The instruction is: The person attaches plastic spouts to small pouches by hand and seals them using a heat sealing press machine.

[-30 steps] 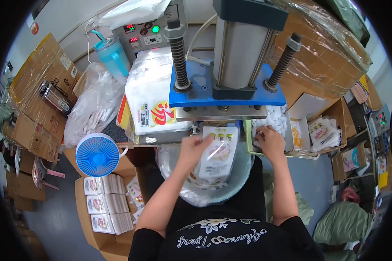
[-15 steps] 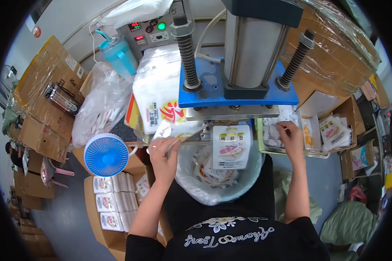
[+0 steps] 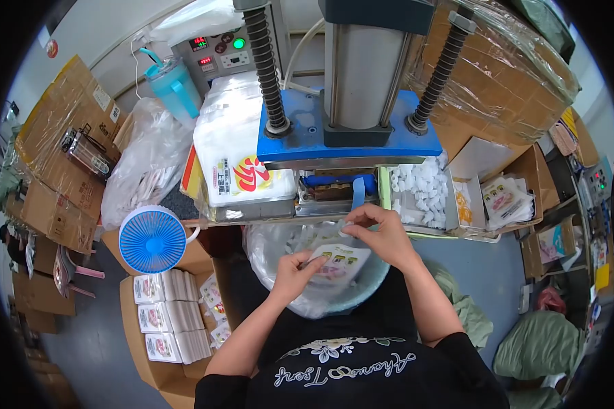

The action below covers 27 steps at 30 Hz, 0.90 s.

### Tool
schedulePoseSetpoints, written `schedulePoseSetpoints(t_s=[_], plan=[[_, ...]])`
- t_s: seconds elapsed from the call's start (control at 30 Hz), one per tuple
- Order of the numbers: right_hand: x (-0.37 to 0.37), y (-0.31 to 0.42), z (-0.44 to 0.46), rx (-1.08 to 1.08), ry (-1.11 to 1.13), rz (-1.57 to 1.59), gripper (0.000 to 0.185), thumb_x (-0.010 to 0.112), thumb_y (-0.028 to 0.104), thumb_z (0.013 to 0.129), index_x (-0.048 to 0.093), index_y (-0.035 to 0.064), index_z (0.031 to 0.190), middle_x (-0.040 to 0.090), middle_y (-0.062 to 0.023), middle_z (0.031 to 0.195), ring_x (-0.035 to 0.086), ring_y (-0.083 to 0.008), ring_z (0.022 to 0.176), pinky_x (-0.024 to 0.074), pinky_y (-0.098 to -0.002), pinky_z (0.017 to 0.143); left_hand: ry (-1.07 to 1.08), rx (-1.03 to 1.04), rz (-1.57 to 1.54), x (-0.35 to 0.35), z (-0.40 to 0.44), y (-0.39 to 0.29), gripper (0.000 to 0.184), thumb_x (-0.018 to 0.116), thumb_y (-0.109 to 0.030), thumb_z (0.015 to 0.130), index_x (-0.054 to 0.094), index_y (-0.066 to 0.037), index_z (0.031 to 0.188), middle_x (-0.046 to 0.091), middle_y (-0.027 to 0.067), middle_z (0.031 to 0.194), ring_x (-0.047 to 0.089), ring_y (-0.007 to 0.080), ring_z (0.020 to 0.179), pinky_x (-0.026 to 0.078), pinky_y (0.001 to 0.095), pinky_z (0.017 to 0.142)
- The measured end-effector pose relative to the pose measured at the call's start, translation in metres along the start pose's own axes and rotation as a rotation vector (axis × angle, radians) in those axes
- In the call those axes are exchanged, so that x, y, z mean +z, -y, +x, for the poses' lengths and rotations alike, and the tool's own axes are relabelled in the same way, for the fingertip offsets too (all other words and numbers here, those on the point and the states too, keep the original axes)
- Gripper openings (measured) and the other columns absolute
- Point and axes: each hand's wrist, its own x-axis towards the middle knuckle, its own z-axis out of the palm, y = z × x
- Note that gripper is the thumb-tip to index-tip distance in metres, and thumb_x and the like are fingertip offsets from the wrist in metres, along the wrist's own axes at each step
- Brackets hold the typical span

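My left hand (image 3: 293, 276) pinches the lower left edge of a printed white pouch (image 3: 340, 262) over the lined bin (image 3: 310, 303). Just above the pouch's top edge, my right hand (image 3: 382, 235) is closed on a small white piece (image 3: 345, 230). Behind my hands stands the press, its blue plate (image 3: 348, 140) above the heating block (image 3: 334, 194). Small white plastic pieces (image 3: 419, 194) fill a green-edged tray right of the press. Left of it lies a stack of flat white bags (image 3: 242, 170) with red print.
A blue fan (image 3: 153, 238) sits at the table's left edge, with a turquoise cup (image 3: 173, 88) behind it. An open carton (image 3: 140, 341) below holds stacked pouches. Boxes with yellow pieces (image 3: 464, 208) and more pouches (image 3: 508, 201) stand at the right.
My left hand has moved right from the bag stack and now holds a pouch. My right hand has left the tray and come to the pouch's top. The press plate looks lower on its rods.
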Motion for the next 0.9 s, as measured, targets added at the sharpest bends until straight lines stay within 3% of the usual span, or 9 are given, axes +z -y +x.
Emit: schedulePoseSetpoints(t_s=[0.1,0.2,0.37,0.47,0.53,0.6,0.67,0.77,0.9], plan=[[-0.005,-0.002,0.0,-0.083,-0.108,-0.089,0.014,0.075,0.006,0.083,0.071,-0.0001,0.095,0.071,-0.0068,0.089,0.066,-0.0135,0.082,0.0505,-0.0276,0.079,0.013,0.006,0.042,0.002,0.006,-0.008,0.017,0.07,-0.011,0.089,0.073,0.004,0.094,0.07,0.0055,0.078,0.062,0.0086,0.076,0.049,0.0252,0.069],[-0.021,0.008,-0.003,-0.079,-0.059,-0.214,0.014,0.075,0.005,0.083,0.071,0.0,0.095,0.071,-0.0057,0.088,0.065,-0.0132,0.084,0.0497,-0.0286,0.08,-0.116,0.125,0.062,0.002,0.013,-0.008,0.018,0.071,-0.013,0.089,0.073,0.004,0.094,0.069,0.0045,0.077,0.059,0.0081,0.074,0.047,0.0256,0.066],[-0.013,0.0,0.001,-0.023,0.041,-0.087,0.02,0.077,0.006,0.081,0.071,0.0004,0.099,0.071,-0.007,0.091,0.064,-0.0146,0.087,0.0492,-0.0298,0.083,0.053,0.06,0.055,0.0,0.016,-0.004,0.021,0.072,-0.017,0.089,0.073,0.004,0.093,0.067,0.002,0.072,0.057,0.0046,0.069,0.045,0.0254,0.061],[-0.011,-0.008,0.008,-0.064,-0.04,-0.077,0.027,0.077,0.006,0.081,0.069,0.0007,0.106,0.071,-0.0072,0.091,0.064,-0.015,0.086,0.05,-0.0299,0.081,0.012,-0.021,-0.024,0.007,0.026,-0.001,0.023,0.071,-0.018,0.091,0.073,0.005,0.089,0.067,0.0011,0.072,0.055,0.003,0.066,0.044,0.0239,0.057],[-0.017,-0.012,0.012,-0.169,-0.261,-0.222,0.03,0.075,0.008,0.083,0.067,0.001,0.112,0.071,-0.0065,0.091,0.065,-0.0155,0.087,0.0509,-0.0306,0.079,-0.033,-0.074,-0.17,0.012,0.036,-0.007,0.023,0.071,-0.018,0.091,0.073,0.005,0.09,0.068,0.0025,0.075,0.057,0.0043,0.067,0.045,0.0236,0.057],[-0.033,-0.006,0.009,-0.161,-0.312,-0.333,0.03,0.074,0.013,0.085,0.068,0.0016,0.112,0.072,-0.0098,0.093,0.067,-0.0178,0.088,0.0514,-0.0311,0.078,-0.076,-0.122,-0.318,0.017,0.047,-0.021,0.023,0.07,-0.018,0.092,0.072,0.005,0.091,0.069,0.004,0.078,0.059,0.0055,0.067,0.046,0.0234,0.057],[-0.051,0.002,0.004,0.078,-0.36,-0.502,0.031,0.074,0.018,0.085,0.069,0.0057,0.113,0.071,-0.0136,0.097,0.069,-0.0228,0.089,0.052,-0.0336,0.078,-0.079,-0.215,-0.534,0.021,0.053,-0.042,0.024,0.068,-0.017,0.093,0.07,0.006,0.098,0.072,0.0105,0.088,0.069,0.0139,0.075,0.055,0.0271,0.064],[-0.074,-0.023,-0.003,0.147,-0.299,-0.794,0.03,0.074,0.02,0.082,0.07,0.0099,0.111,0.069,-0.0138,0.099,0.068,-0.029,0.087,0.0525,-0.0385,0.077,-0.087,-0.253,-0.62,0.026,0.064,-0.045,0.024,0.069,-0.015,0.092,0.07,0.007,0.101,0.073,0.0107,0.09,0.068,0.0132,0.073,0.054,0.027,0.064],[-0.066,-0.043,-0.004,0.062,-0.27,-0.911,0.028,0.073,0.017,0.076,0.069,0.0091,0.103,0.061,-0.0134,0.105,0.066,-0.0386,0.082,0.0531,-0.0472,0.074,-0.105,-0.268,-0.667,0.03,0.067,-0.044,0.024,0.069,-0.016,0.093,0.07,0.006,0.102,0.073,0.0105,0.092,0.068,0.0126,0.074,0.054,0.027,0.066]])
